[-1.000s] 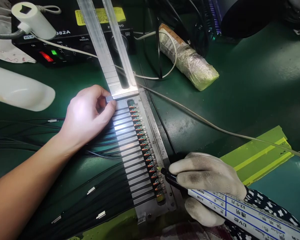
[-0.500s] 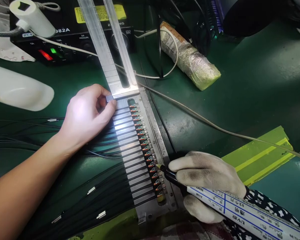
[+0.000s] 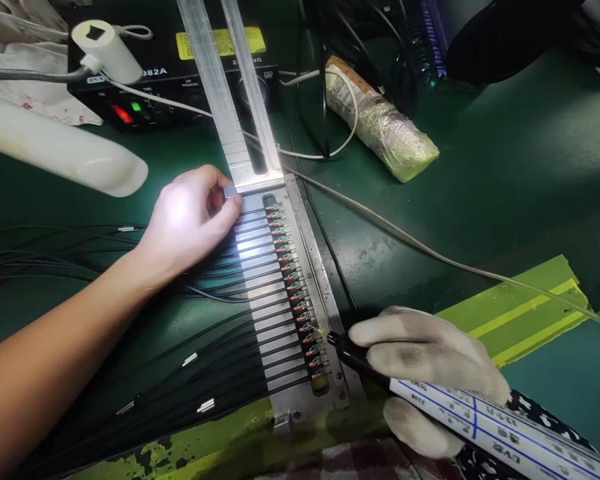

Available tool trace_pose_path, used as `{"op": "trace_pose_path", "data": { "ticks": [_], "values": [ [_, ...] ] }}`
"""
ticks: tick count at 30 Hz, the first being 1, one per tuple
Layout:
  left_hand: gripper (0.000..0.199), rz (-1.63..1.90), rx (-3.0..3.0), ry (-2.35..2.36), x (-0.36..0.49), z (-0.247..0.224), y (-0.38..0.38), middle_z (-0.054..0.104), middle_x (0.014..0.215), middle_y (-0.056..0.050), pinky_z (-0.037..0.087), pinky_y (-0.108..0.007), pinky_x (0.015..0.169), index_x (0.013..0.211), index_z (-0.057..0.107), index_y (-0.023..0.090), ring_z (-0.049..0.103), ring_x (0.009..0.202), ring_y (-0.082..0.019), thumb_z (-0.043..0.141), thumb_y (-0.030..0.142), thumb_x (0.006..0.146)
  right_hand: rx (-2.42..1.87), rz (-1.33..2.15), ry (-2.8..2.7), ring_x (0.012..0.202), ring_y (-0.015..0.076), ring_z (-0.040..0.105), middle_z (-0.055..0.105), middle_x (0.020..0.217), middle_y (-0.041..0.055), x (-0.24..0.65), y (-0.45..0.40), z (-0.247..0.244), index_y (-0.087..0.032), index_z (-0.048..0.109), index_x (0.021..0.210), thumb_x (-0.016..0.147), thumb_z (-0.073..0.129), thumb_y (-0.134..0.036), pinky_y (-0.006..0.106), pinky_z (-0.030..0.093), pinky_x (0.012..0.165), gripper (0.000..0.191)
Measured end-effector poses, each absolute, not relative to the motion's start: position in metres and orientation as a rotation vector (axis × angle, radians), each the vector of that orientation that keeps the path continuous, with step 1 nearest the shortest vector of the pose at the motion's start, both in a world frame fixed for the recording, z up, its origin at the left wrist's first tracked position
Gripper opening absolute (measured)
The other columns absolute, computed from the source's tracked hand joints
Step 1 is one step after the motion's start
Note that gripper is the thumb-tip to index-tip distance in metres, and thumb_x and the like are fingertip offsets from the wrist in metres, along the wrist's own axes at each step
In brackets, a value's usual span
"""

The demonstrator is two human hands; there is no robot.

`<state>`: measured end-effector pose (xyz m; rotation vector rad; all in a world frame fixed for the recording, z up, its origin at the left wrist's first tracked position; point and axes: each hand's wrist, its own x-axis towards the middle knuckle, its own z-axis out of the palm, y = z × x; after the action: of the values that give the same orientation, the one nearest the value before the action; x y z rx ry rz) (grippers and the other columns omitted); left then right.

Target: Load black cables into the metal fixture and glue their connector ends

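A slotted metal jig (image 3: 260,293) holds a row of black cables (image 3: 280,357) side by side. Their stripped ends, with small orange and green wires (image 3: 293,277), lie over its dark slot. My bare left hand (image 3: 195,217) pinches the jig's upper left corner between thumb and fingers. In my gloved right hand (image 3: 430,363) is a UV glue syringe (image 3: 485,423) with a white, printed barrel and black nozzle. Its fine tip points left at the wire ends low in the row; whether it touches them I cannot tell.
Hinged to the jig's top, a slotted metal cover (image 3: 225,127) stands raised. A black control box (image 3: 175,110) with red and green lights sits behind. A white rounded arm (image 3: 65,147) reaches in from the left. At the back lies a film-wrapped bundle (image 3: 380,123); a grey cable (image 3: 410,237) crosses the table.
The syringe nozzle has drawn back slightly to the right from the wire ends. My left hand keeps its hold on the jig. The whole view has shifted a little.
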<state>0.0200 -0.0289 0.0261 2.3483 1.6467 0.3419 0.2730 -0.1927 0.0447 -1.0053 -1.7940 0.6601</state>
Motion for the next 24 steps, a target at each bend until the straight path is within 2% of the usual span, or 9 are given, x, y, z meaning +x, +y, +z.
{"op": "trace_pose_path", "data": {
  "ticks": [4, 6, 8, 10, 12, 15, 17, 20, 24],
  "values": [
    [0.031, 0.221, 2.29, 1.636, 0.021, 0.044, -0.036, 0.058, 0.081, 0.001, 0.041, -0.024, 0.066, 0.113, 0.052, 0.014, 0.055, 0.07, -0.013, 0.053, 0.032, 0.089, -0.964, 0.669, -1.763, 0.083, 0.019, 0.069, 0.07, 0.097, 0.007, 0.272, -0.197, 0.037, -0.013, 0.065, 0.103, 0.073, 0.059, -0.006, 0.032, 0.06, 0.074, 0.031],
    [0.036, 0.16, 2.4, 1.608, 0.022, 0.055, -0.049, 0.059, 0.089, -0.003, 0.045, -0.029, 0.071, 0.118, 0.049, 0.013, 0.058, 0.079, -0.018, 0.05, 0.034, 0.089, -0.937, 0.685, -1.773, 0.085, 0.0196, 0.069, 0.069, 0.099, 0.0084, 0.272, -0.197, 0.034, -0.011, 0.065, 0.104, 0.073, 0.061, -0.006, 0.033, 0.06, 0.074, 0.032],
    [0.033, 0.107, 2.605, 1.534, 0.023, 0.065, -0.069, 0.059, 0.094, -0.007, 0.046, -0.036, 0.075, 0.113, 0.053, 0.012, 0.057, 0.088, -0.025, 0.043, 0.036, 0.092, -0.91, 0.685, -1.759, 0.087, 0.0205, 0.069, 0.069, 0.097, 0.0091, 0.272, -0.196, 0.031, -0.01, 0.065, 0.104, 0.072, 0.062, -0.006, 0.033, 0.06, 0.073, 0.032],
    [0.033, 0.12, 2.748, 1.371, 0.023, 0.073, -0.094, 0.059, 0.096, -0.01, 0.046, -0.04, 0.075, 0.105, 0.057, 0.014, 0.056, 0.089, -0.027, 0.037, 0.037, 0.095, -0.898, 0.683, -1.741, 0.089, 0.0213, 0.069, 0.069, 0.097, 0.0099, 0.273, -0.195, 0.03, -0.008, 0.065, 0.105, 0.071, 0.064, -0.005, 0.033, 0.061, 0.073, 0.033],
    [0.03, 0.188, 2.775, 1.16, 0.021, 0.075, -0.123, 0.061, 0.1, -0.009, 0.047, -0.04, 0.077, 0.105, 0.059, 0.015, 0.057, 0.089, -0.025, 0.037, 0.034, 0.096, -0.895, 0.687, -1.744, 0.09, 0.0216, 0.069, 0.069, 0.097, 0.0105, 0.273, -0.194, 0.03, -0.008, 0.065, 0.104, 0.071, 0.065, -0.005, 0.033, 0.061, 0.073, 0.033],
    [0.033, 0.209, 2.811, 0.885, 0.017, 0.071, -0.162, 0.062, 0.121, -0.007, 0.043, -0.037, 0.092, 0.122, 0.058, 0.017, 0.055, 0.109, -0.023, 0.04, 0.026, 0.096, -0.901, 0.703, -1.762, 0.087, 0.0214, 0.07, 0.069, 0.097, 0.011, 0.273, -0.192, 0.032, -0.01, 0.065, 0.101, 0.072, 0.065, -0.007, 0.032, 0.061, 0.071, 0.03],
    [0.037, 0.168, 2.837, 0.777, 0.015, 0.066, -0.181, 0.059, 0.131, -0.002, 0.043, -0.034, 0.096, 0.128, 0.057, 0.021, 0.052, 0.121, -0.022, 0.038, 0.024, 0.096, -0.914, 0.72, -1.79, 0.085, 0.0211, 0.07, 0.069, 0.096, 0.0108, 0.274, -0.191, 0.034, -0.011, 0.065, 0.099, 0.073, 0.063, -0.008, 0.031, 0.062, 0.069, 0.025],
    [0.039, 0.134, 2.869, 0.742, 0.017, 0.062, -0.197, 0.059, 0.134, 0.0, 0.049, -0.03, 0.092, 0.126, 0.06, 0.023, 0.053, 0.123, -0.02, 0.036, 0.022, 0.096, -0.934, 0.728, -1.812, 0.083, 0.0214, 0.071, 0.069, 0.095, 0.0122, 0.274, -0.19, 0.037, -0.011, 0.066, 0.095, 0.075, 0.063, -0.01, 0.031, 0.062, 0.068, 0.02],
    [0.038, 0.139, 2.89, 0.771, 0.023, 0.062, -0.202, 0.059, 0.134, -0.003, 0.051, -0.032, 0.094, 0.124, 0.062, 0.02, 0.054, 0.124, -0.022, 0.036, 0.02, 0.097, -0.942, 0.734, -1.812, 0.081, 0.0212, 0.071, 0.07, 0.094, 0.014, 0.273, -0.189, 0.039, -0.01, 0.066, 0.091, 0.076, 0.062, -0.011, 0.03, 0.062, 0.068, 0.016]
  ]
}}
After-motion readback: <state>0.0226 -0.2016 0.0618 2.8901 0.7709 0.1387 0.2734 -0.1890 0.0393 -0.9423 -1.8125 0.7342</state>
